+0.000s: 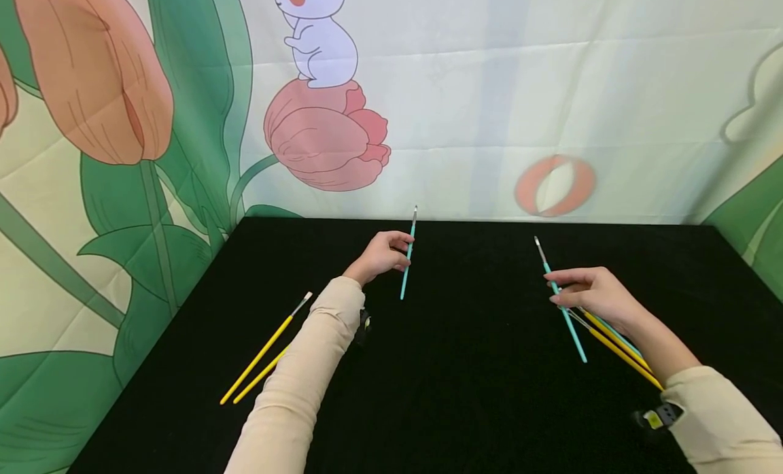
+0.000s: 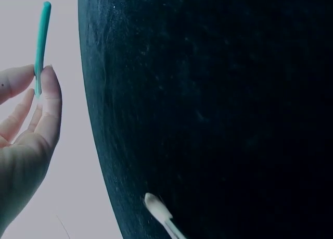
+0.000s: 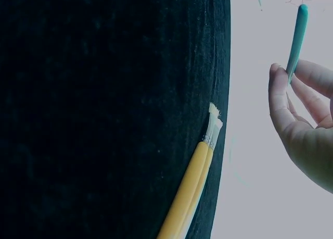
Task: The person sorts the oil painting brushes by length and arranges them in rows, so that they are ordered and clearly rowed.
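Note:
My left hand (image 1: 380, 256) pinches a thin teal paintbrush (image 1: 404, 282) between thumb and fingertips over the far middle of the black table, its bristle end pointing up and away. Another teal paintbrush (image 1: 575, 336) is pinched the same way by my right hand (image 1: 598, 296), on the right side, leaning with its tip toward the far left. In the left wrist view the teal handle end (image 2: 43, 28) sticks up from the fingers. The right wrist view shows a similar teal handle (image 3: 298, 36) between thumb and fingers.
Two yellow-handled paintbrushes (image 1: 259, 355) lie on the left of the black tabletop (image 1: 453, 392), one partly behind my left sleeve. Under my right hand lie more yellow paintbrushes (image 1: 624, 355) with a teal one (image 1: 619, 336) beside them. A printed cloth (image 1: 440, 120) hangs behind the table.

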A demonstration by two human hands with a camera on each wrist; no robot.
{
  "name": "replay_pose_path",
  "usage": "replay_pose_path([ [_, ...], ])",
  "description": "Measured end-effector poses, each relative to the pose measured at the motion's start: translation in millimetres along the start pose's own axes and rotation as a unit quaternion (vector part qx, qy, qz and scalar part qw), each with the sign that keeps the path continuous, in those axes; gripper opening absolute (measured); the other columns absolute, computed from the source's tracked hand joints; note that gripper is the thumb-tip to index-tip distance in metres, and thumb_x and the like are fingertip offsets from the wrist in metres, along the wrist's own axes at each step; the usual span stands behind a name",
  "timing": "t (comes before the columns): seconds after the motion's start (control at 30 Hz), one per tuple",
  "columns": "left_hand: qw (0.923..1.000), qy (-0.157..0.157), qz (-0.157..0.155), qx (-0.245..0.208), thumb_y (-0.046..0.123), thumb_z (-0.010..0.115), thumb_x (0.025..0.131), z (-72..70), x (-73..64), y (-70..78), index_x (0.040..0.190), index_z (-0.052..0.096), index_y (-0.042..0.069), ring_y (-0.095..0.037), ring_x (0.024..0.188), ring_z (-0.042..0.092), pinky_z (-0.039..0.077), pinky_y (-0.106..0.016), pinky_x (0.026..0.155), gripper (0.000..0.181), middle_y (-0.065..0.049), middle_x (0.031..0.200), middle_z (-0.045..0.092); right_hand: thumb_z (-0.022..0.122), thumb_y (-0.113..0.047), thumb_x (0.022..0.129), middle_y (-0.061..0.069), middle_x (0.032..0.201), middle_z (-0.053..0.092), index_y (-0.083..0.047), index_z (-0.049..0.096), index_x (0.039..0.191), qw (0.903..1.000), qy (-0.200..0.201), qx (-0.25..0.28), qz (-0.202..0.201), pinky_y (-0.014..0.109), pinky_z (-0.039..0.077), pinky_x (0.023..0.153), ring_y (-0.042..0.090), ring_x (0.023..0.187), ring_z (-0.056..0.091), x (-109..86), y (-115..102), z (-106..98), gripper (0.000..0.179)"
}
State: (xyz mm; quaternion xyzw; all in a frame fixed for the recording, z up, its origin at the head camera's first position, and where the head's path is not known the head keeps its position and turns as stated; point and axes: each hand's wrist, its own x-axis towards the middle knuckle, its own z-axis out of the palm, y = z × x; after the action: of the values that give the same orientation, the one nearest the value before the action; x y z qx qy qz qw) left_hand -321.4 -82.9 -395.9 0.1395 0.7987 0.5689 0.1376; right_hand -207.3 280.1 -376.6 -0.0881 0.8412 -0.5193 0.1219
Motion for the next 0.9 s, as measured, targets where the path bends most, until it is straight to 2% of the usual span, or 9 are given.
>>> replay_pose_path([
  [0.17, 1.0000, 0.003, -0.003, 0.000, -0.013, 0.059, 0.078, 3.3, 4.5, 1.8, 0.120, 0.052, -0.004, -0.024, 0.080, 0.058, 0.053, -0.033, 0.072, 0.044, -0.018, 0.102, 0.053, 0.063, -0.011, 0.084, 0.030, 0.112, 0.055, 0.012, 0.045, 0.126, 1.0000, 0.003, -0.004, -0.001, 0.035, 0.051, 0.076, 0.023, 0.088, 0.062, 2.3, 0, 2, 0.051],
  [0.23, 0.9998, 0.009, -0.018, 0.006, -0.014, 0.058, 0.079, 5.7, 7.5, 2.9, 0.123, 0.050, -0.005, -0.024, 0.080, 0.058, 0.053, -0.033, 0.073, 0.046, -0.020, 0.106, 0.052, 0.063, -0.011, 0.084, 0.030, 0.112, 0.055, 0.011, 0.045, 0.126, 1.0000, 0.003, -0.002, 0.001, 0.036, 0.051, 0.075, 0.022, 0.087, 0.062, 3.1, 0, 2, 0.051],
  [0.4, 0.9994, 0.015, -0.028, 0.012, -0.014, 0.058, 0.079, 10.5, 13.6, 3.0, 0.124, 0.049, -0.006, -0.019, 0.076, 0.056, 0.053, -0.030, 0.070, 0.047, -0.020, 0.107, 0.051, 0.061, -0.009, 0.086, 0.024, 0.105, 0.061, 0.012, 0.043, 0.127, 1.0000, -0.001, 0.003, -0.002, 0.036, 0.051, 0.073, 0.019, 0.085, 0.063, 4.4, -1, 1, 0.050],
  [0.63, 0.9989, 0.020, -0.039, 0.014, -0.013, 0.060, 0.078, 16.4, 20.0, -3.8, 0.124, 0.050, -0.005, -0.020, 0.075, 0.056, 0.053, -0.031, 0.070, 0.048, -0.018, 0.105, 0.051, 0.064, -0.011, 0.084, 0.017, 0.102, 0.064, 0.012, 0.045, 0.126, 1.0000, 0.000, 0.007, 0.000, 0.036, 0.051, 0.067, 0.015, 0.076, 0.060, 6.9, -4, 3, 0.051],
  [0.9, 0.9979, 0.014, -0.063, 0.010, -0.012, 0.060, 0.079, 21.2, 26.5, -10.4, 0.124, 0.051, -0.003, -0.018, 0.074, 0.055, 0.053, -0.030, 0.071, 0.047, -0.016, 0.102, 0.049, 0.062, -0.010, 0.086, 0.024, 0.109, 0.060, 0.010, 0.045, 0.127, 1.0000, -0.003, -0.005, 0.004, 0.037, 0.051, 0.073, 0.016, 0.086, 0.062, 11.7, -6, 3, 0.049],
])
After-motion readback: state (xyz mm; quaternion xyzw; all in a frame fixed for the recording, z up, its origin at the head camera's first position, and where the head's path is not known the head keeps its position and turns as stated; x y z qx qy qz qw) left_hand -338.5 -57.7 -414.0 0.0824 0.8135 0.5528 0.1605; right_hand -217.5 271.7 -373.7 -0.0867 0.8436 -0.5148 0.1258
